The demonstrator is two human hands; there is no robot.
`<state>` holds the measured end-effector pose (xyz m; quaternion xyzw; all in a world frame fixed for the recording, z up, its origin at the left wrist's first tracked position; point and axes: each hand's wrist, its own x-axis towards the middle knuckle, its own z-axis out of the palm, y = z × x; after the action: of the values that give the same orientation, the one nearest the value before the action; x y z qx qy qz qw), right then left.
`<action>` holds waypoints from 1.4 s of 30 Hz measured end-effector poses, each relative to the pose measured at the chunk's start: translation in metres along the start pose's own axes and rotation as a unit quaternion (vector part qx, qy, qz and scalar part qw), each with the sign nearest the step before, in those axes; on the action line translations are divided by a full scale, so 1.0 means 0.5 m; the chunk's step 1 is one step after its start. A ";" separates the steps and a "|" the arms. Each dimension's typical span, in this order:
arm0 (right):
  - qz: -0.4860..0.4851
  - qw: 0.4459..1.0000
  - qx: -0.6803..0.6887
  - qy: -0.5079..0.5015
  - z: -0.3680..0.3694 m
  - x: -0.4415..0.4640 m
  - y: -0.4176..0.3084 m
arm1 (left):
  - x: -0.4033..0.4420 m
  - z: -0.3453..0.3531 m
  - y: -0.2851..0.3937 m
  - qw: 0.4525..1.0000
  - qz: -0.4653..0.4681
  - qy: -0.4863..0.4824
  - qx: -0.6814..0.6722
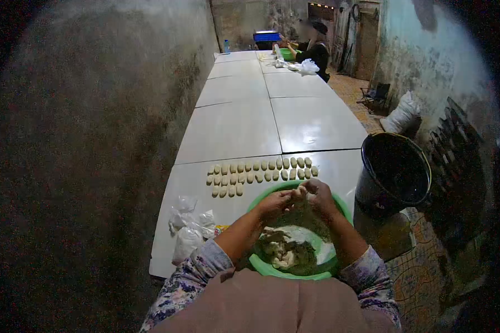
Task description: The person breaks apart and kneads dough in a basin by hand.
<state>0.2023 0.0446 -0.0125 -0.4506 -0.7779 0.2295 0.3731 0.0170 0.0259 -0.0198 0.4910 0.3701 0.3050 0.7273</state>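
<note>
Over the far side of a green basin [341,208], my left hand [276,203] and my right hand [320,198] come together with fingers closed on a small piece of dough [300,192]. Most of that piece is hidden by the fingers. Inside the basin lies a larger lump of pale dough [283,256], with white flour [303,233] beside it. Beyond the rim, small oblong dough pieces [240,167] lie in rows on the white table [233,130].
Clear plastic bags of white powder [188,244] sit left of the basin. A large black bucket [380,188] stands at the right. Another person [316,53] works at the table's far end by a green bowl [288,54]. A white sack [401,114] leans near the right wall.
</note>
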 end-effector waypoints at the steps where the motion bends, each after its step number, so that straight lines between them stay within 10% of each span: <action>1: 0.057 0.994 0.087 0.023 0.005 0.001 0.001 | -0.004 0.003 0.003 1.000 0.013 -0.010 -0.013; 8: 0.121 0.986 0.115 -0.019 -0.003 -0.004 -0.013 | -0.003 -0.002 -0.002 0.984 0.039 -0.095 -0.147; 17: 0.058 0.974 0.140 -0.168 -0.018 -0.001 -0.038 | 0.058 -0.055 -0.080 0.997 0.005 -0.056 0.055; 29: 0.125 0.969 0.196 -0.081 -0.047 0.000 -0.068 | -0.011 0.028 0.014 0.994 0.024 -0.073 -0.077; 35: 0.131 0.969 0.208 -0.026 -0.009 0.009 -0.010 | 0.026 -0.007 -0.023 0.991 0.064 -0.044 0.108; 37: 0.077 0.980 0.152 -0.098 -0.017 0.005 -0.032 | 0.022 -0.008 -0.042 0.911 0.262 0.038 0.315; 42: 0.105 0.972 0.186 -0.102 -0.020 -0.002 -0.011 | 0.033 0.003 -0.046 0.916 0.163 0.011 0.365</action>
<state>0.2074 0.0413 -0.0029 -0.4270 -0.7036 0.4526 0.3431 0.0292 0.0306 -0.0451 0.7727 0.3785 0.2686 0.4331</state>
